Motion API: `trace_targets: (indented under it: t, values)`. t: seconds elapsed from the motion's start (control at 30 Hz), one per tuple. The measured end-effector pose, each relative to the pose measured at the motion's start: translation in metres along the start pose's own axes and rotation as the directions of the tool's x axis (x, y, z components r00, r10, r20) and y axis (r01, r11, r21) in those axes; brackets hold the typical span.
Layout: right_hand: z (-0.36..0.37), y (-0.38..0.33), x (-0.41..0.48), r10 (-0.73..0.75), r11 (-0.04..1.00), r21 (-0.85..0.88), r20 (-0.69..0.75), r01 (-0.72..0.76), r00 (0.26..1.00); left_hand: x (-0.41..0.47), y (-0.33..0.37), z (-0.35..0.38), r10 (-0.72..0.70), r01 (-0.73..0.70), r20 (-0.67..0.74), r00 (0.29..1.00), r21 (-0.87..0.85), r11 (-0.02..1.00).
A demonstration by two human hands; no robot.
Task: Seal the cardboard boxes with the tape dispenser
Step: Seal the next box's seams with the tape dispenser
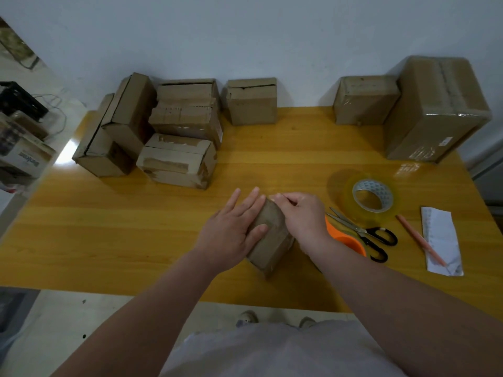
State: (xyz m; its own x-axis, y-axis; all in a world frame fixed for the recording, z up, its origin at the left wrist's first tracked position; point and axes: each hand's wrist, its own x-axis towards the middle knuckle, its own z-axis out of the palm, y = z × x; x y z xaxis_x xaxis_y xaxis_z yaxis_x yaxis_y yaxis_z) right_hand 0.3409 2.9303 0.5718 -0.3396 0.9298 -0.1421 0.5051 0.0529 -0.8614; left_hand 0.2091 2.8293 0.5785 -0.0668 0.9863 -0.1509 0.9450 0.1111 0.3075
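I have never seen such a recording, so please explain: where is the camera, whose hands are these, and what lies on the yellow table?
No machine here: a person wears one camera on the head, so you look down along their own arms. The left hand lies flat on a small box in the middle of the table; the right hand curls its fingers over the box's far end. Beside the right wrist lies an orange tape dispenser, then black scissors, a roll of clear tape, and a pencil on a slip of paper. At the back left stand unsealed boxes; at the back right, two taped boxes.
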Motion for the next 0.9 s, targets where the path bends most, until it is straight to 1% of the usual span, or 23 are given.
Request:
trace_targets:
  t: [0.07, 0.13, 0.23, 0.3, 0.37, 0.47, 0.5, 0.57, 0.63, 0.67, 0.7, 0.73, 0.8, 0.83, 0.9]
  values:
    - [0.0, -0.001, -0.001, 0.012, 1.0, 0.01, -0.007, -0.012, 1.0, -0.001, 0.0, -0.001, 0.034, -0.034, 0.006, 0.999, 0.05, 0.998]
    - [0.0, -0.002, -0.002, 0.017, 1.0, -0.003, -0.012, -0.017, 1.0, -0.002, 0.0, -0.001, 0.085, -0.086, 0.009, 0.996, 0.063, 0.994]
    - [-0.003, -0.004, -0.003, 0.056, 0.997, 0.048, 0.007, -0.056, 0.998, -0.004, 0.003, 0.003, 0.139, -0.139, 0.026, 0.99, 0.002, 0.99]
    - [-0.005, -0.004, -0.003, 0.058, 0.997, 0.056, 0.019, -0.059, 0.998, -0.007, 0.003, 0.003, 0.158, -0.158, 0.041, 0.987, -0.008, 0.987]
    - [-0.006, -0.005, -0.003, 0.064, 0.996, 0.055, 0.012, -0.065, 0.998, -0.011, 0.002, 0.004, 0.2, -0.202, 0.049, 0.979, 0.028, 0.979]
    - [-0.009, -0.004, 0.0, 0.112, 0.983, 0.145, 0.001, -0.111, 0.994, -0.017, -0.004, 0.01, 0.26, -0.261, 0.022, 0.965, 0.108, 0.959]
    - [-0.011, -0.003, 0.001, 0.131, 0.973, 0.186, 0.04, -0.136, 0.991, -0.018, -0.006, 0.014, 0.274, -0.271, -0.004, 0.962, 0.137, 0.953]
    - [-0.016, 0.0, 0.001, 0.128, 0.955, 0.243, 0.181, -0.17, 0.975, -0.019, -0.009, 0.02, 0.293, -0.279, -0.066, 0.954, 0.164, 0.946]
    - [-0.027, 0.006, 0.001, 0.074, 0.945, 0.278, 0.328, -0.171, 0.942, -0.017, -0.011, 0.024, 0.287, -0.274, -0.107, 0.952, 0.124, 0.954]
    - [-0.034, 0.008, 0.0, 0.033, 0.942, 0.293, 0.405, -0.164, 0.914, -0.016, -0.012, 0.024, 0.275, -0.266, -0.122, 0.954, 0.087, 0.96]
    - [-0.039, 0.012, 0.0, -0.005, 0.951, 0.276, 0.469, -0.141, 0.883, -0.015, -0.013, 0.024, 0.264, -0.259, -0.13, 0.956, 0.053, 0.965]
    - [-0.044, 0.013, 0.0, -0.033, 0.973, 0.212, 0.519, -0.091, 0.854, -0.015, -0.013, 0.025, 0.259, -0.257, -0.133, 0.957, 0.033, 0.966]
    - [-0.05, 0.015, 0.0, -0.048, 0.997, -0.017, 0.587, 0.071, 0.808, -0.014, -0.013, 0.026, 0.265, -0.264, -0.152, 0.952, 0.025, 0.964]
    - [-0.051, 0.016, 0.0, -0.061, 0.977, -0.127, 0.605, 0.171, 0.794, -0.014, -0.012, 0.027, 0.269, -0.27, -0.168, 0.948, 0.02, 0.963]
    - [-0.051, 0.018, -0.002, -0.134, 0.888, -0.264, 0.635, 0.377, 0.761, -0.015, -0.012, 0.029, 0.274, -0.279, -0.204, 0.94, 0.003, 0.96]
